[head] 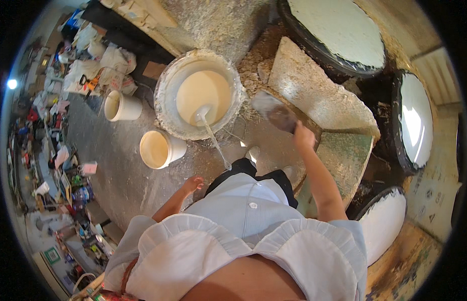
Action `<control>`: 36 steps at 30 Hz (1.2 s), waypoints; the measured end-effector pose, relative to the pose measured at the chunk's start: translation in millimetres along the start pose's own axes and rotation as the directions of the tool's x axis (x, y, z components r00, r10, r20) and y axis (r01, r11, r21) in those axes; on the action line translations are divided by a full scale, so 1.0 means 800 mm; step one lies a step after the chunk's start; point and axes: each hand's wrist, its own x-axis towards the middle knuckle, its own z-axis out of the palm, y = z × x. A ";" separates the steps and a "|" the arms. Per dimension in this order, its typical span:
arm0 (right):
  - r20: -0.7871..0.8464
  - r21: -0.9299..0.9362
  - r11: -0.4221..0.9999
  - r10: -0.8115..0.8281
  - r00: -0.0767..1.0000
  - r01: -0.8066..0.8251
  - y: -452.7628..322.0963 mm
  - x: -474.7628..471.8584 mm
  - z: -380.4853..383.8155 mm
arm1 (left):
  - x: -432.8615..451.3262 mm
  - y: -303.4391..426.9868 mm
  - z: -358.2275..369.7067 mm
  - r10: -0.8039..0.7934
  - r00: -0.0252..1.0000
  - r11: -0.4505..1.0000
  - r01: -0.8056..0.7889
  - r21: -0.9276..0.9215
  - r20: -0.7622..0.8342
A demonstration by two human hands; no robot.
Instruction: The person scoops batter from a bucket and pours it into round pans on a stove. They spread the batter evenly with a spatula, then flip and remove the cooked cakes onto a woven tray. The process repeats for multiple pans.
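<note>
My right hand (305, 136) grips the handle of a flat, blurred tool (277, 113), held out before me beside a batter-crusted board (312, 94). Motion blur hides what kind of tool it is. My left hand (193, 184) hangs at my left side with loosely curled fingers and holds nothing. Ahead stands a large crusted tub (162, 101) of cream-coloured liquid (194, 88). A long-handled ladle (215, 145) rests in it, with its handle leaning over the near rim towards me.
Two white buckets (133, 107) (177, 148) stand on the floor left of the tub. Round black pans (331, 60) (401, 150) (363, 203) coated with white line my right side. A greenish panel (342, 161) stands by my right arm. Plastic bags (86, 73) and clutter (73, 165) fill the far left.
</note>
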 end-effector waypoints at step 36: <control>0.110 0.698 -0.053 0.993 0.034 -0.714 0.135 -0.629 0.238 | 0.129 0.270 0.123 -0.298 0.933 0.863 0.173 -0.475 -0.202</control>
